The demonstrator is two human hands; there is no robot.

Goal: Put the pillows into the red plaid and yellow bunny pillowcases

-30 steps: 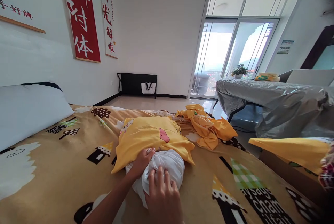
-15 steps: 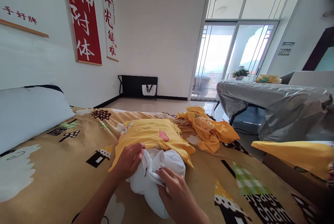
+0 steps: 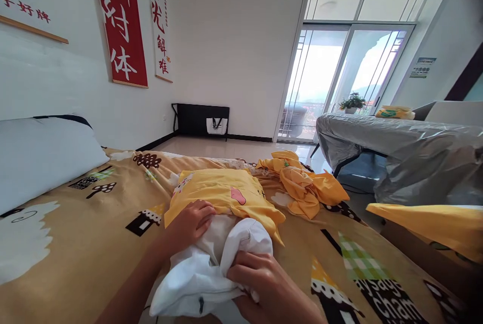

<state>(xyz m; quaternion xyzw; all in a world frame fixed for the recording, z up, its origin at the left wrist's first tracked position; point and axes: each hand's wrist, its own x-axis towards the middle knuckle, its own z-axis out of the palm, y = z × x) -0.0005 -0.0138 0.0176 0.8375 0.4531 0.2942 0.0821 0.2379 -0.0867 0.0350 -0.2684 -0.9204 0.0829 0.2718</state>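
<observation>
A yellow pillowcase [image 3: 211,183] with a pink patch lies on the bed, its near end around part of a soft white cushion insert [image 3: 188,278]. My left hand [image 3: 192,221] is closed at the near left edge of the pillowcase, fingers curled over the fabric beside the white insert. On the right, my right hand [image 3: 260,281] grips a bunched fold of the insert, some fingertips hidden in the folds. The insert's loose near part spreads toward me, with a small dark mark on it.
Crumpled yellow cloth [image 3: 302,183] lies farther back on the patterned bedsheet [image 3: 94,243]. A white bolster-like pillow [image 3: 45,158] is at left. Another yellow fabric piece [image 3: 433,226] rests at right, near a plastic-covered table [image 3: 377,138].
The insert's near part has unfolded toward me and to the left. My right hand has moved slightly right and down with its fold; my left hand has shifted slightly right along the pillowcase edge.
</observation>
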